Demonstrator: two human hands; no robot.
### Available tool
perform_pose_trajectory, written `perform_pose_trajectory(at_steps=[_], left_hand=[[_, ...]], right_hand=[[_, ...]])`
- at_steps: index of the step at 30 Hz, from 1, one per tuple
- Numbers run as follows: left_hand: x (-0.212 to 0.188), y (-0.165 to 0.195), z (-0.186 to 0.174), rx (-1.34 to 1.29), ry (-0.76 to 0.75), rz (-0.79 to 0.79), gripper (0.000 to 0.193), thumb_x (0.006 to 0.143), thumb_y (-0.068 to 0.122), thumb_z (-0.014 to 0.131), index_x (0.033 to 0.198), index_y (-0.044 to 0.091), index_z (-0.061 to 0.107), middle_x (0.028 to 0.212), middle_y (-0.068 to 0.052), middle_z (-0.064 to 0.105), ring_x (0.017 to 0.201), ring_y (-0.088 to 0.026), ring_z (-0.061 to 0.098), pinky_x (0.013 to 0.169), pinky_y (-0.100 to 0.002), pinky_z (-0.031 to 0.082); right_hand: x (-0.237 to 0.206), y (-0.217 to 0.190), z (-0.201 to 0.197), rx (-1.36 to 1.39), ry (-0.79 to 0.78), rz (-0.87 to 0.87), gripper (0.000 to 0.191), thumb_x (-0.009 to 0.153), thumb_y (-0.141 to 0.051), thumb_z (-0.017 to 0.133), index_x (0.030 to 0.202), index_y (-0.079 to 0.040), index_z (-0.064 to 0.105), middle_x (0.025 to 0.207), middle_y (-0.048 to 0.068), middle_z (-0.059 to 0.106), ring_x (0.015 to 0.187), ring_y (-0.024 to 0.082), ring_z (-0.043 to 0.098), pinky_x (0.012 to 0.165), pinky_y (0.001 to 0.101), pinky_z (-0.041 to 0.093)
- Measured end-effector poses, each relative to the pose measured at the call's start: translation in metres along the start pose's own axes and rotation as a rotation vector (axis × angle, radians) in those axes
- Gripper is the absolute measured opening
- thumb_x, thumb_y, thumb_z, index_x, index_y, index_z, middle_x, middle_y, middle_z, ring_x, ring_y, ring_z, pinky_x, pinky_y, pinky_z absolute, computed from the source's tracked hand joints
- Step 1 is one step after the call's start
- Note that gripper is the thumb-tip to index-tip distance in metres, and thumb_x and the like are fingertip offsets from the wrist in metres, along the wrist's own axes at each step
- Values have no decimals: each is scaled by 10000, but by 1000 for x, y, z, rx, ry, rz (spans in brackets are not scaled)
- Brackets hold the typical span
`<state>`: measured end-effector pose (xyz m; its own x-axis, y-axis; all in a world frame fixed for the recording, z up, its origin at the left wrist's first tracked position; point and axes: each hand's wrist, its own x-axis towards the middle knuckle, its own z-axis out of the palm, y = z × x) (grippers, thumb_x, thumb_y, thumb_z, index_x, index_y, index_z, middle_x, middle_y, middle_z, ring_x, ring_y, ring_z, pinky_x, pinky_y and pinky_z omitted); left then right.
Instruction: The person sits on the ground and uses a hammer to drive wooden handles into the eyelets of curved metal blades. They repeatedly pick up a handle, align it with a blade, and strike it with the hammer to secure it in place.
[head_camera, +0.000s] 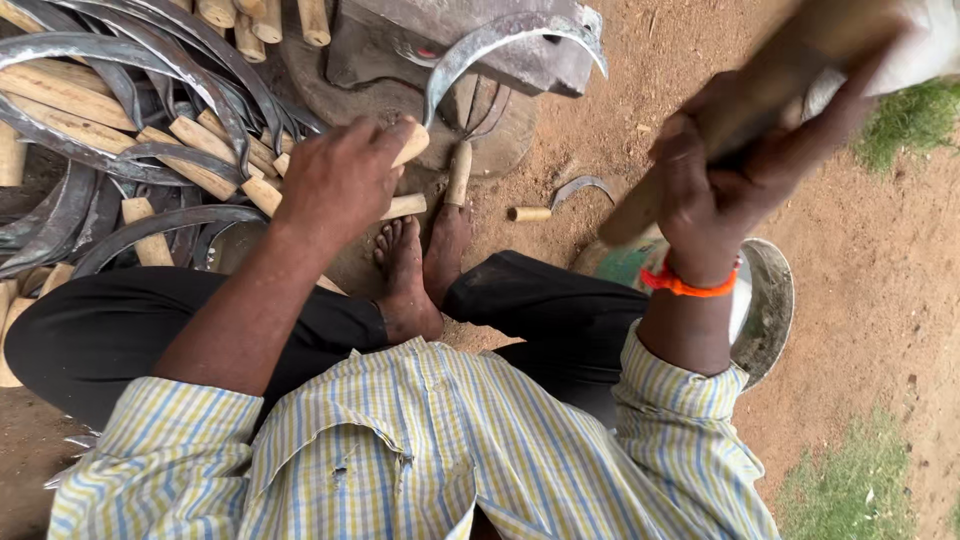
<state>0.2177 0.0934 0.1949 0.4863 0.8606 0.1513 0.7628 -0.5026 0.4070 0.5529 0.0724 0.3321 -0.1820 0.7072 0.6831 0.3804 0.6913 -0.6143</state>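
Two hands busy at the anvil, sickle in one and hammer in the other.
Left hand (338, 180) is wrapped tight round the wooden handle of a sickle (500, 45), its curved blade lying across the metal anvil block (440, 35). Right hand (715, 185) is clenched on a blurry wooden hammer handle (750, 105), raised well off to the side. Pile of finished sickles (120, 130) sits on the ground beside the left hand.
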Motion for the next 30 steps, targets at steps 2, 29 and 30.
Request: perform_pose_trajectory(at_steps=[2,29,30], left_hand=[[0,3,-1,-37,-44,-21,565,902,193,768,1428,69,605,1074,-162,682,823,-232,713,658,-380,617],[-39,16,-28,9,67,-120,534,877,207,782,1368,47,645,970,-140,691,778,-240,722,634,-393,608],[-38,16,-28,12,55,-119,542,877,205,781,1376,46,642,966,-147,689,771,-239,722,626,-385,609]], right_hand=[[-2,9,14,-84,-38,2,913,973,147,560,1658,-333,195,1124,24,663,790,119,650,668,285,566],[-22,35,0,-48,34,78,825,988,220,551,1645,-175,244,1167,84,571,822,167,599,687,248,531],[-21,47,11,-135,30,71,818,980,227,556,1629,-171,256,1217,94,566,833,169,610,688,255,537]])
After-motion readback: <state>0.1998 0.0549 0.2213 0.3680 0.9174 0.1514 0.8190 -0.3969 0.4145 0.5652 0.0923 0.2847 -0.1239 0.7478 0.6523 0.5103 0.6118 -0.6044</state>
